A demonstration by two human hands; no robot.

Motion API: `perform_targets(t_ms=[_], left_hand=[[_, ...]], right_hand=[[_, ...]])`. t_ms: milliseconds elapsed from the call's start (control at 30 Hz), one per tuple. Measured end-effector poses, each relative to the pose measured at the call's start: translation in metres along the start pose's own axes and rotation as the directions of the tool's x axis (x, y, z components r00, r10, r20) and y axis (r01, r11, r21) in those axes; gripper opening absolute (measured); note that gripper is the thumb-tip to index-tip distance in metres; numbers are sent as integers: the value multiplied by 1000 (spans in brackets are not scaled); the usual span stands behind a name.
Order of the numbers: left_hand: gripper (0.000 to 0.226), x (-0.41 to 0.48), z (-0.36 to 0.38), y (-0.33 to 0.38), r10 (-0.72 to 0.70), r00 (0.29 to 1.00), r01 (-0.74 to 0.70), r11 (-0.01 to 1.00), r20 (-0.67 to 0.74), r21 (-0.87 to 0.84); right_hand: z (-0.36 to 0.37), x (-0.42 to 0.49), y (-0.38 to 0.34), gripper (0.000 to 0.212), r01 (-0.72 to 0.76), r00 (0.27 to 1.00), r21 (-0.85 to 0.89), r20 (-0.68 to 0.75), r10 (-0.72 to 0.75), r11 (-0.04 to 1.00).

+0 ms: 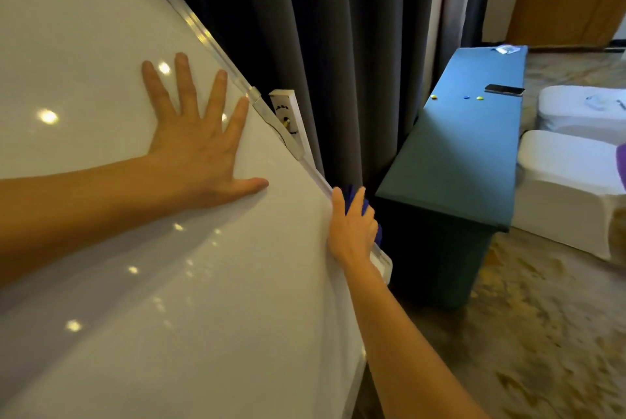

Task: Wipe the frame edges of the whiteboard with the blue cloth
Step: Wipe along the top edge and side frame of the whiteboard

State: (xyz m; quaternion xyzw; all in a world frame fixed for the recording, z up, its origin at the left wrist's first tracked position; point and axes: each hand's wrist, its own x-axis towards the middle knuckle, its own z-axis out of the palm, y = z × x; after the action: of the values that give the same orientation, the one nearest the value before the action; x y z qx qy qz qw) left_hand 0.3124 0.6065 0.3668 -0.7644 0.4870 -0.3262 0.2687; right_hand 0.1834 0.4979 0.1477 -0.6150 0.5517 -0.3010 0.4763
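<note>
Pressing the blue cloth [352,199] against the whiteboard [101,249] frame edge [315,175], the right hand [352,229] curls its fingers around it. That edge runs up-left to down-right — left hand [200,147] lies flat, spread wide.

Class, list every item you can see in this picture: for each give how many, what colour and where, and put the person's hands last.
whiteboard: one, white, fills the left.
frame edge: one, pale, runs along the board's right side.
blue cloth: one, blue, pressed on the frame edge under the right hand.
curtain: one, dark grey, behind the board.
table: one, green-covered, right of the curtain.
phone: one, dark, on the table's far part.
small round pieces: three, two yellow and one blue, on the table near the phone.
covered chairs: two, white, far right.
carpet: patterned brown, lower right.
left hand: flat on the whiteboard, fingers spread.
right hand: gripping the blue cloth at the frame edge.
</note>
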Motion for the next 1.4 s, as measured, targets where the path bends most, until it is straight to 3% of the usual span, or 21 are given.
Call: perform_targets(t_ms=[133, 233, 300, 400, 467, 533, 667, 800, 867, 933, 1000, 1100, 1200, 1267, 1333, 1400], left_hand=[[129, -1, -1, 13, -27, 1000, 27, 999, 10, 28], [129, -1, -1, 13, -22, 1000, 22, 1000, -4, 15], [128, 2, 1, 11, 0, 1000, 0, 1000, -22, -3], [128, 6, 0, 13, 19, 999, -20, 999, -41, -24], [129, 6, 2, 17, 23, 998, -24, 1000, -55, -3], [128, 6, 3, 18, 24, 998, -23, 1000, -49, 20], [130, 6, 3, 19, 22, 999, -21, 1000, -45, 22], [124, 5, 9, 19, 111, 992, -108, 993, -62, 40], [124, 6, 12, 18, 148, 986, -146, 989, -71, 31], [127, 7, 11, 20, 154, 986, -153, 988, -69, 24], [129, 6, 8, 25, 144, 988, -142, 989, -56, 28], [130, 4, 4, 34, 105, 994, -104, 994, -22, 40], [129, 2, 4, 40, 91, 996, -90, 995, -17, 39], [128, -1, 3, 43, 106, 994, -105, 994, -23, 32], [127, -3, 3, 45, 130, 991, -129, 991, -31, 31], [127, -3, 0, 46, 141, 989, -140, 990, -32, 23]], right_hand=[[28, -19, -77, 81, 373, 927, 112, -6, -374, 921], [22, -12, -64, 77, 472, 882, 66, -23, -471, 879], [7, -1, -18, 76, 400, 916, 14, -32, -399, 917], [-15, 7, 55, 67, 104, 994, -47, -24, -105, 994], [-18, 7, 63, 68, -21, 999, -77, -32, 19, 997], [-11, 7, 31, 73, 17, 1000, -50, -20, -18, 999], [19, -11, -53, 85, 352, 934, 29, 49, -354, 935], [8, -6, -34, 74, 557, 831, -59, 24, -556, 829], [-7, 1, 17, 72, 435, 900, -75, 35, -434, 897], [-21, 3, 66, 70, 173, 983, -90, 73, -167, 981], [-25, 3, 80, 70, 21, 997, -133, 77, -10, 991], [-11, 2, 30, 84, 99, 991, -38, 96, -95, 994], [10, -15, -22, 83, 396, 914, -3, 92, -394, 918], [8, -20, -21, 79, 493, 869, -42, 82, -488, 869], [-6, -17, 11, 82, 458, 888, -60, 72, -454, 887], [-25, -15, 62, 84, 289, 957, -55, 48, -287, 956]])
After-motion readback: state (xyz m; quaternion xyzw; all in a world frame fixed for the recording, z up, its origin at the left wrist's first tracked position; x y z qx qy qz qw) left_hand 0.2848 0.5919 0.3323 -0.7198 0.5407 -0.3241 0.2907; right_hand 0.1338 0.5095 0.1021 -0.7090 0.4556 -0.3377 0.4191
